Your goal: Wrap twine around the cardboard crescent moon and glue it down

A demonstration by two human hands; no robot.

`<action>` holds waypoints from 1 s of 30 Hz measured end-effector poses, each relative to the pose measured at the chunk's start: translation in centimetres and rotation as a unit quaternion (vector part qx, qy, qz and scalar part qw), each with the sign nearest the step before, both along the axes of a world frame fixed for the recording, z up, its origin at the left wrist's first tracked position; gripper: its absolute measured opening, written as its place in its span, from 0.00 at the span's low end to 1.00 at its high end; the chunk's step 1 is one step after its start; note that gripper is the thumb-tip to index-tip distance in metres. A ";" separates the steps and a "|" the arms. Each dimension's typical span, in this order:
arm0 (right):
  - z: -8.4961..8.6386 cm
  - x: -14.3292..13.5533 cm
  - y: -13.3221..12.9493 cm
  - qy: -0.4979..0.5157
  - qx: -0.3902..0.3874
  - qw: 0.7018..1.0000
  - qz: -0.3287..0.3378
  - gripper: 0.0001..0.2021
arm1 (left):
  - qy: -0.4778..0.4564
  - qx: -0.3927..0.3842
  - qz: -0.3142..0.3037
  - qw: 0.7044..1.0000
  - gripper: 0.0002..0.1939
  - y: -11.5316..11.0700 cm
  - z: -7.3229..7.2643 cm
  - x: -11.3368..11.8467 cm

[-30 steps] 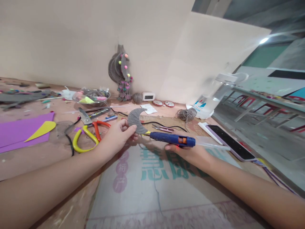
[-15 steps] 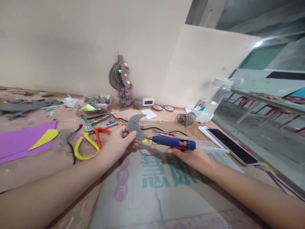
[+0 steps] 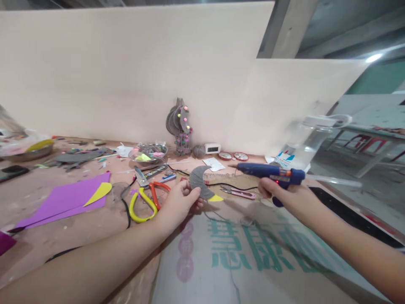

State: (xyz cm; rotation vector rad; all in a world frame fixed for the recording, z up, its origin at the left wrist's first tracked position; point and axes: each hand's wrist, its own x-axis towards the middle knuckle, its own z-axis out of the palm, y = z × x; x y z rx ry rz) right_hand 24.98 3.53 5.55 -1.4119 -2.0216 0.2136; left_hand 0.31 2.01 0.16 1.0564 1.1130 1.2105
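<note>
Left hand (image 3: 187, 195) gripping; thumb and fingers pinch a grey crescent (image 3: 198, 182) by its outer curve, near the cardboard's far left corner; its points face away from the palm; a yellow paper piece (image 3: 217, 198) shows at the crescent's lower tip; whether it is fixed there cannot be told.

Right hand (image 3: 281, 193) closed round the handle of a blue glue gun (image 3: 261, 170), held above the cardboard (image 3: 196, 274), toward its far right side; nozzle aimed at the crescent but well apart from it; clear glue stick (image 3: 335, 181) juts from the rear; small red light lit by the thumb.

Between the hands, on the cardboard's far part, pink snips (image 3: 243, 194) and a black cord (image 3: 232, 186); to the left of the cardboard, scissors (image 3: 141, 219) with yellow and red handles lie on the table (image 3: 95, 230), just beside the left hand; toward the table's left edge, purple sheets (image 3: 65, 202) with a yellow cutout (image 3: 99, 194) on top.

Along the table's far edge, by the wall: filled bowl (image 3: 153, 161), grey ornament (image 3: 173, 121) with coloured balls, yarn ball (image 3: 199, 151), white clock (image 3: 212, 148); bottle (image 3: 305, 143) near the far right corner; dark phone (image 3: 354, 216) by the right edge, partly behind the right arm.
</note>
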 end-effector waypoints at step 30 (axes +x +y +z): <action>-3.2 -1.8 2.9 -0.070 0.008 0.996 0.055 0.20 | 0.002 0.014 0.005 1.000 0.12 0.2 -0.7 -0.3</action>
